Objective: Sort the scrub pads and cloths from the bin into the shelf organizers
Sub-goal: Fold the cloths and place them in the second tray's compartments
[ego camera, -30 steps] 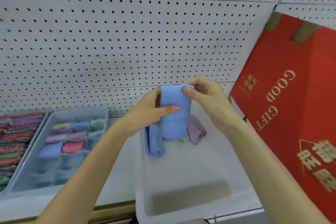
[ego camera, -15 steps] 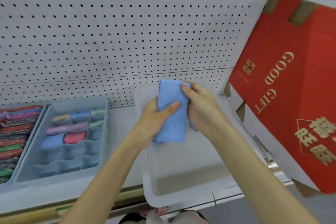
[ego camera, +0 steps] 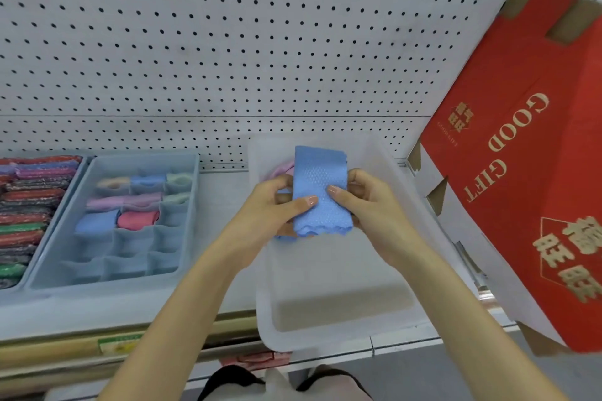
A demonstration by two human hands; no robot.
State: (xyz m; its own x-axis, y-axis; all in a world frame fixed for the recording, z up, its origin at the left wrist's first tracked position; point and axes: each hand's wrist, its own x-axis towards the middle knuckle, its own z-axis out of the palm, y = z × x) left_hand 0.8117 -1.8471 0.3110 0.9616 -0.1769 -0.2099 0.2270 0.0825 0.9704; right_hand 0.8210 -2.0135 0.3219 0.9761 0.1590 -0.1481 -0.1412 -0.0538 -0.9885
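Pinching the folded blue cloth [ego camera: 321, 192] at frame centre, left hand [ego camera: 277, 205] and right hand [ego camera: 368, 202] sit close together, thumbs on its face, likely squaring it over the clear bin [ego camera: 325, 338] to fit a cell of the divided organizer [ego camera: 107, 282] at left.

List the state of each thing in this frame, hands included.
Blue cloth: folded, held up by both hands.
Left hand: grips the cloth's left edge.
Right hand: grips its right edge.
Bin: lilac cloth at far end, near half bare.
Divided organizer: far compartments hold cloths, near ones show none.
Scrub pads: packed tight in a row, far left.
Red box: tilted, leaning at the right.
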